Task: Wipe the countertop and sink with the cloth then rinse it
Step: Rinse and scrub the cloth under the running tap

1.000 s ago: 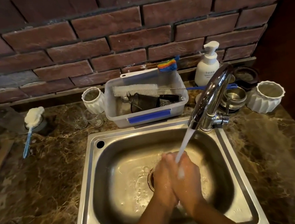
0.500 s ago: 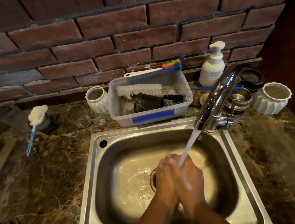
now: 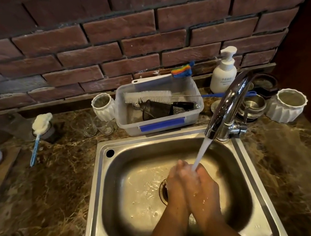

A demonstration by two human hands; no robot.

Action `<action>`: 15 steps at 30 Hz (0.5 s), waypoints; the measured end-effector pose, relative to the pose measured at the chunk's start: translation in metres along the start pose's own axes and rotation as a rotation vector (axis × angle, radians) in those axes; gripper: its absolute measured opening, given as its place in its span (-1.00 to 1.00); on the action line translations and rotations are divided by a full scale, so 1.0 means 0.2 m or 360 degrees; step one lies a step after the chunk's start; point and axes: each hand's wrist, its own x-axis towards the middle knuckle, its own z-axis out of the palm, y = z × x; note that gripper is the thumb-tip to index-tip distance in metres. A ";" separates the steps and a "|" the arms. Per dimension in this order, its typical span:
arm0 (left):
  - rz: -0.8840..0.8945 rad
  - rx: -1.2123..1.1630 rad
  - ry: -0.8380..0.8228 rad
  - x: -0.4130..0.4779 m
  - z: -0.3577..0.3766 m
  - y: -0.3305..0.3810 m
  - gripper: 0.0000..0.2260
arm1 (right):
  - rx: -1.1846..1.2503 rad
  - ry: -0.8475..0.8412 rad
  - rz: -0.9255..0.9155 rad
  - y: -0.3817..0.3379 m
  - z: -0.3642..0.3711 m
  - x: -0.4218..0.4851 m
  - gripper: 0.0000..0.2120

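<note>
My left hand (image 3: 175, 185) and my right hand (image 3: 206, 190) are pressed palm to palm over the drain of the steel sink (image 3: 100, 187). A stream of water (image 3: 202, 150) from the chrome faucet (image 3: 227, 107) lands on their fingertips. A pale scrap of cloth (image 3: 192, 221) shows between the wrists; the rest is hidden inside the hands. Water ripples across the basin floor to the left of the hands. The brown marble countertop (image 3: 51, 192) surrounds the sink.
Behind the sink stands a clear plastic tub (image 3: 161, 125) holding a bottle brush and a dark strainer. A soap pump bottle (image 3: 223, 72), steel cups (image 3: 254, 105) and a white ribbed pot (image 3: 286, 105) stand at the right. Glasses (image 3: 93, 124) and a blue-handled sponge brush (image 3: 37, 134) stand at the left.
The hands stay pressed together under the stream and have shifted slightly against each other. The camera has drifted a little, so the scene sits lower and further right in view.
</note>
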 end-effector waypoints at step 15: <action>-0.0329 -0.0427 0.0016 0.00 -0.15 0.04 -0.69 | -0.0003 -0.0044 0.0071 -0.04 0.04 0.01 -0.75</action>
